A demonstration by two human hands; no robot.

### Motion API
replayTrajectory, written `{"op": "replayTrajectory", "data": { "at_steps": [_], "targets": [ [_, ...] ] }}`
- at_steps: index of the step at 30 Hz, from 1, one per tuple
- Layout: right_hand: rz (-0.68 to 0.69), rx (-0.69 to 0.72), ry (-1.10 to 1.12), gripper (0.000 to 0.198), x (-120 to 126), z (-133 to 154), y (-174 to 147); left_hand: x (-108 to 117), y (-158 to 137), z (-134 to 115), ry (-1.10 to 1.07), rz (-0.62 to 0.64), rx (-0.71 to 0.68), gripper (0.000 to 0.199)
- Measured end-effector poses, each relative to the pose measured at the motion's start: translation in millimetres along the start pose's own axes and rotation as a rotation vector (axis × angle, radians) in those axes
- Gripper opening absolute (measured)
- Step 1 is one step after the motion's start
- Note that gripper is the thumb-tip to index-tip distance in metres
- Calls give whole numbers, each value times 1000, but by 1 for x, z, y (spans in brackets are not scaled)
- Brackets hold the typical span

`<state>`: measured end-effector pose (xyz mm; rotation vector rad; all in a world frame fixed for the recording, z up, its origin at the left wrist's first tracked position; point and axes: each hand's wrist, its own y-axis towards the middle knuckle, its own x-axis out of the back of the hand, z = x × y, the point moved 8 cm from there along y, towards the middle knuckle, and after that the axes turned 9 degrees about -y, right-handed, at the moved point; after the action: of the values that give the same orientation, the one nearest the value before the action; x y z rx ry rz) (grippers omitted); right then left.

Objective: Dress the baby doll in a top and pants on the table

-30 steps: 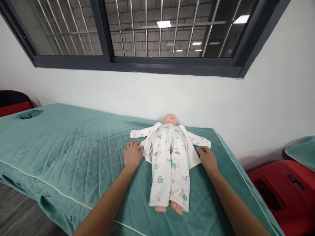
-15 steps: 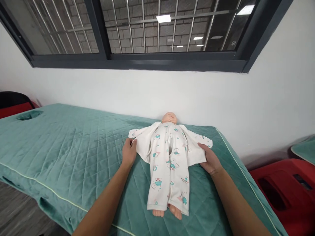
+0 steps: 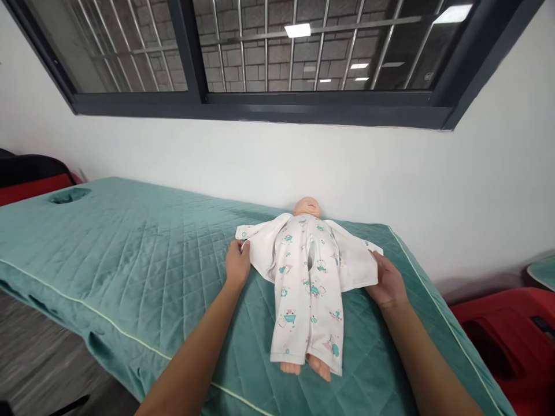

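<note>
"Green quilted fabric covers the long bed (image 3: 143, 248). What's lying there?"

"A pale pink, smooth-headed doll (image 3: 307, 206), on its back near the bed's right end, head by the white wall (image 3: 208, 156), bare feet towards the person."

"Its clothes?"

"A long-sleeved white cloth top (image 3: 358, 267), side panels spread wide, and white cloth trousers with a small coloured print (image 3: 289, 332), both on the doll."

"And the hands?"

"The left hand (image 3: 238, 263) is nearly closed, pinching one panel's edge. The right hand (image 3: 387, 281) is half open, gripping the other panel; its fingertips are partly hidden."

"What could go wrong?"

"Uneven pulling, I'd judge, might twist the top or roll the light-looking doll. A weak pinch could let a panel slip and crumple underneath."
</note>
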<state>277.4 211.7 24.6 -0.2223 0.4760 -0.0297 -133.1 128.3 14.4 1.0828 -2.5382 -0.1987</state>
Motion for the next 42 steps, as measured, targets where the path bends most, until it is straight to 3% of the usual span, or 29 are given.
{"op": "replayTrajectory", "data": {
  "at_steps": [5,8,10,11,13,15,17,19,22,26,31,35,38,42],
  "targets": [
    [-71,92,-63,27,-10,14,2,-2,1,1,56,2,2,25],
    [-103,216,-83,34,-33,32,-5,-3,1,0,78,8,5,23],
    [25,338,-296,37,-69,45,-20,-2,1,-1,83,14,9,22],
    [141,414,-503,37,-92,49,-32,-2,1,-2,82,17,12,22],
    [411,527,-1006,34,-137,40,-63,-1,0,-3,77,23,17,21],
    [574,576,-1354,31,-156,22,-90,-1,0,-4,67,27,24,21],
    [568,655,-1487,28,-156,16,-107,-1,0,-5,54,31,29,20],
    [450,784,-1516,26,-145,19,-117,-2,0,-5,34,37,32,19],
    [248,947,-1542,27,-117,20,-120,-2,0,-4,-12,41,32,18],
    [148,1083,-1578,22,-94,7,-116,0,-2,-2,-123,59,28,22],
    [131,1219,-1554,19,-101,5,-111,-5,-7,-12,-309,121,24,29],
    [96,1275,-1412,17,-106,20,-116,-12,-16,-52,-544,178,46,36],
    [250,1209,-1473,16,-107,16,-117,-17,-33,-99,-601,332,-22,31],
    [487,1033,-1571,16,-104,5,-116,-38,-78,-143,-256,776,-330,22]
  ]
}}
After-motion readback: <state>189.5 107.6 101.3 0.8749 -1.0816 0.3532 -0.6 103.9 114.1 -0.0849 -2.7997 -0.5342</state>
